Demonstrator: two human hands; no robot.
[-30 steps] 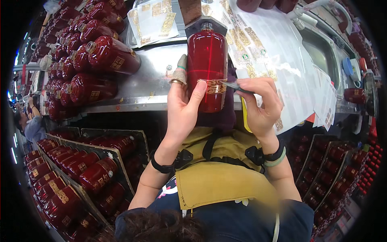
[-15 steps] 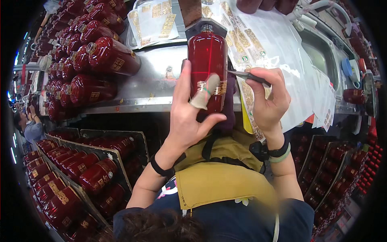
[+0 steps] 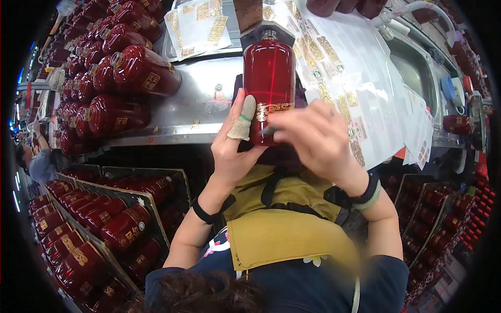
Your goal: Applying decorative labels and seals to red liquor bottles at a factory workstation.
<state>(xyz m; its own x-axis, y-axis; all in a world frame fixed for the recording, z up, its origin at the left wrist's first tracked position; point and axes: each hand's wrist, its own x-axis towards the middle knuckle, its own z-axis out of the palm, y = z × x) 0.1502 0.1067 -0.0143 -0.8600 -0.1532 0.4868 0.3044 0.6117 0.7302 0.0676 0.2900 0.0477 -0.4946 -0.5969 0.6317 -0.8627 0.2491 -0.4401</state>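
A red glass bottle (image 3: 269,68) lies with its neck away from me, against a dark angled block (image 3: 284,35). Gold ornament labels (image 3: 282,107) cross its lower part, and a thin red light line runs along it. My left hand (image 3: 232,148) grips the bottle's lower left side, a cloth cot (image 3: 242,120) on one finger and the thumb by the base. Over the bottle's lower right is my right hand (image 3: 321,138), smeared by motion, its fingers pinched on dark tweezers (image 3: 269,130) that show only in part.
Label sheets (image 3: 373,99) cover the bench on the right, with more sheets (image 3: 198,26) at the far left. Red bottles (image 3: 146,70) crowd the metal bench's left side. Crates of bottles (image 3: 125,229) stand low on both sides. A sink (image 3: 412,62) is at right; a person (image 3: 39,159) is far left.
My right hand has moved left from beside the bottle to over its lower part. My left hand has shifted slightly left, its cot-covered finger moving from the bottle's front to its left side.
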